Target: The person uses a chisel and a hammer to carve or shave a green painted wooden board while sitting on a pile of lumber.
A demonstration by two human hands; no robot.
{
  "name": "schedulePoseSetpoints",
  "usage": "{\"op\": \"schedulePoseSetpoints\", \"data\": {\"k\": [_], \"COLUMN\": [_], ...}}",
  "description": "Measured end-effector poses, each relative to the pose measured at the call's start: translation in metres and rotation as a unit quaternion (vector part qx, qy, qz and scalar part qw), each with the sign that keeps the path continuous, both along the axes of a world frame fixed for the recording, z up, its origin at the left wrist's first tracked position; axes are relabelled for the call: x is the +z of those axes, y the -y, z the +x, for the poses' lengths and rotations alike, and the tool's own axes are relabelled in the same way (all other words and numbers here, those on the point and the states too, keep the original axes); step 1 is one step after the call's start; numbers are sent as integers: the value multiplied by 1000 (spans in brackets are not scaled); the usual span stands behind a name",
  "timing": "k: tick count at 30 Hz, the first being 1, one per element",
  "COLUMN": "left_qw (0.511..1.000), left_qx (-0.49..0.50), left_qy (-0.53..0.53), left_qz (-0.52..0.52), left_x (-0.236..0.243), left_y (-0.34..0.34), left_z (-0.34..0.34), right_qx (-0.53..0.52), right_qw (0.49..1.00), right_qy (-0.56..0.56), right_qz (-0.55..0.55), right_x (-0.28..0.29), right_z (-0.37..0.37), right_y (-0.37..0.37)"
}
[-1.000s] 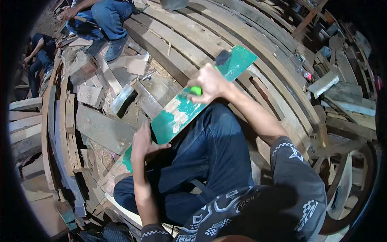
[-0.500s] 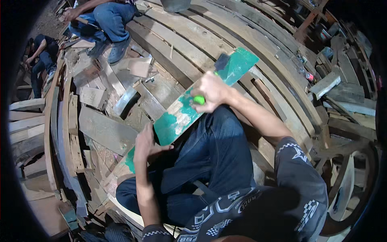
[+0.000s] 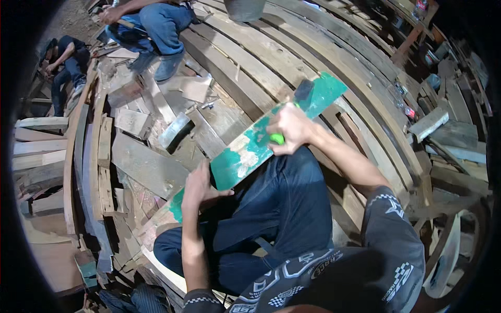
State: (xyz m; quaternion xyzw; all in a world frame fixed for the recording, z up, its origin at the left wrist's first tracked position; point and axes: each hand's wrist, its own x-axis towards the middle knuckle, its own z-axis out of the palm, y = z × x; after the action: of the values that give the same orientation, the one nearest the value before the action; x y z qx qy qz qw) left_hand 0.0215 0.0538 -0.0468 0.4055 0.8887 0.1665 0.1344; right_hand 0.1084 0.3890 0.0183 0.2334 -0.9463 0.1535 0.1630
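A long board with worn green paint and bare wood patches lies slantwise across my lap, its far end up to the right. My left hand grips the board near its lower left part, thumb stretched out along the near edge. Closed around a bright green handle, my right hand holds a scraper-like tool whose dark, blocky head rests at the painted surface near the far end. The exact kind of tool is not clear, since my fist covers most of it.
Long wooden beams run side by side beyond the board. Wood offcuts lie on the left. A bucket stands at the top. Another person in jeans sits at upper left, with a second person farther off.
The whole view has shifted, so everything sits a little farther right. Against the board, my right hand and the tool have moved slightly toward its far end. My left hand keeps its hold.
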Motion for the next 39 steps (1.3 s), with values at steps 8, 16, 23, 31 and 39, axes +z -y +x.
{"op": "schedulePoseSetpoints", "data": {"k": [8, 16, 23, 31, 39], "left_qw": [1000, 994, 999, 998, 995], "left_qx": [-14, 95, 31, 39, 2], "left_qy": [-22, -37, -17, -17, -49], "left_qz": [11, 47, -12, 36, 88], "left_x": [-8, -63, -53, -32, -59], "left_y": [-2, 3, -8, -1, -17], "left_z": [7, 5, -2, 4, 3], "right_qx": [-74, -53, 10, -6, -15], "right_qw": [995, 998, 999, 992, 999], "right_qy": [-44, 38, -15, -12, -46], "right_qz": [60, 20, -41, -128, 1], "right_x": [-17, -33, 12, 4, -16], "right_z": [34, 51, 48, 57, 59], "right_y": [-47, -97, -47, -10, -44]}}
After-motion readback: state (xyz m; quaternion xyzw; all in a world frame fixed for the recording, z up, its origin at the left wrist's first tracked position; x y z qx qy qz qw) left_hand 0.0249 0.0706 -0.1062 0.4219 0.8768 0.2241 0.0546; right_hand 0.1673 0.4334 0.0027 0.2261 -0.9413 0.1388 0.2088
